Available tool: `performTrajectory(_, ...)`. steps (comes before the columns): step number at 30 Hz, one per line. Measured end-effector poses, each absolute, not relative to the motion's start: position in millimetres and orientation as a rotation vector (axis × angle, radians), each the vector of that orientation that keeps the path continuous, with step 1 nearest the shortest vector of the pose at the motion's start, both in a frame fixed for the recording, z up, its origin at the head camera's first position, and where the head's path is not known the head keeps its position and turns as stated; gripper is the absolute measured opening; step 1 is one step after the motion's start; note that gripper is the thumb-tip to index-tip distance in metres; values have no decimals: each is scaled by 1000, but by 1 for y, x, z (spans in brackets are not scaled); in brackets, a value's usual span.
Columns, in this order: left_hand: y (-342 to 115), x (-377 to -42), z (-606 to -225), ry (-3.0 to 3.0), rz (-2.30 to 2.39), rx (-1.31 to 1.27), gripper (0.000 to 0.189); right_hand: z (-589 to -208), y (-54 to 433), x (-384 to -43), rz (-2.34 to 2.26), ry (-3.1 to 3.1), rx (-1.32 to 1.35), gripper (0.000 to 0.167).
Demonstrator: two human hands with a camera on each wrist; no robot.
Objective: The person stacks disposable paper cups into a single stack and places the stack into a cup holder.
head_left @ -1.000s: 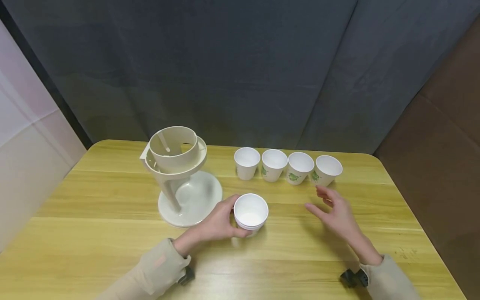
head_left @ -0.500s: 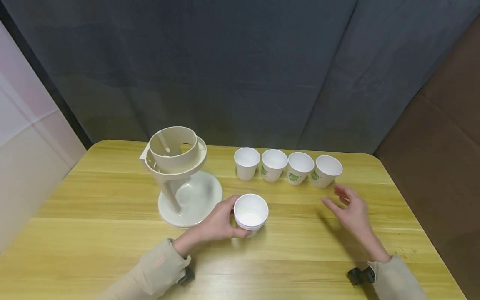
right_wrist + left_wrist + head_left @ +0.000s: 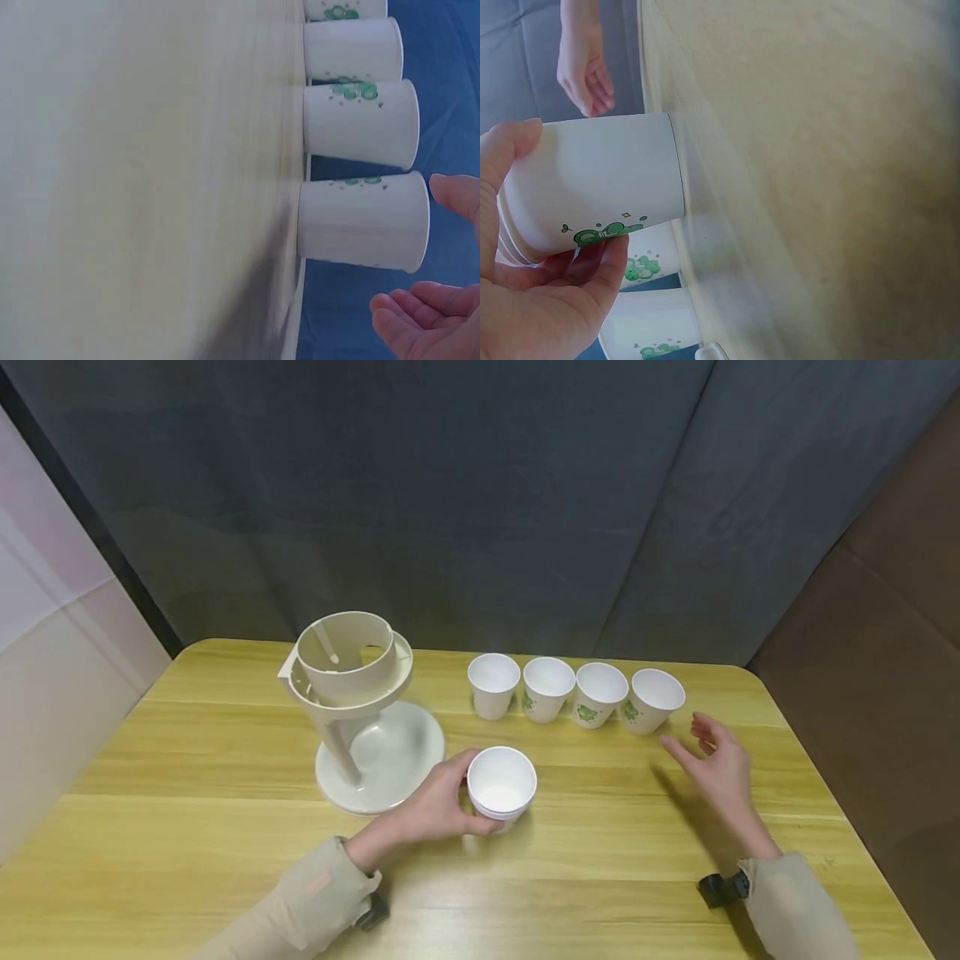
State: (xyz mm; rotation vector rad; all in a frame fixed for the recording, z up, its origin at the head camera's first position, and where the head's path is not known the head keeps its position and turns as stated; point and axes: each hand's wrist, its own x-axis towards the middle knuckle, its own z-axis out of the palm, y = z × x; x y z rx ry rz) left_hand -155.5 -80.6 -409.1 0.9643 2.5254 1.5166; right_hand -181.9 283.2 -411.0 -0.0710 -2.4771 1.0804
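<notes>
My left hand point(image 3: 431, 802) grips a small stack of nested white paper cups point(image 3: 502, 781) near the middle of the table. In the left wrist view, thumb and fingers curl round the outermost cup point(image 3: 600, 172), which carries a green print low on its side. My right hand point(image 3: 722, 768) hovers just right of the row's last cup point(image 3: 654, 700), thumb and fingers spread apart. Seen from the right wrist, that rightmost cup point(image 3: 364, 223) stands upright, with the thumb point(image 3: 454, 191) near its rim and the fingers point(image 3: 420, 315) to one side, holding nothing.
Beside the last cup stand several white cups in a row, among them the leftmost cup point(image 3: 493, 687). A cream plastic stand point(image 3: 345, 693) with a ring top and round white base point(image 3: 405, 760) occupies the left. Dark cloth point(image 3: 450, 510) hangs behind the wooden table point(image 3: 187, 860).
My right hand has moved to the right and slightly away from me, from in front of the last cup to its right side. My left hand and its cups stay put.
</notes>
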Motion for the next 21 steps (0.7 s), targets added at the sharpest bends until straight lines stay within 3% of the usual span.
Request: performTrajectory(21, -81, -155, -408, 2547, 1493, 971, 70, -399, 284, -222, 1136, -2552, -60, 74)
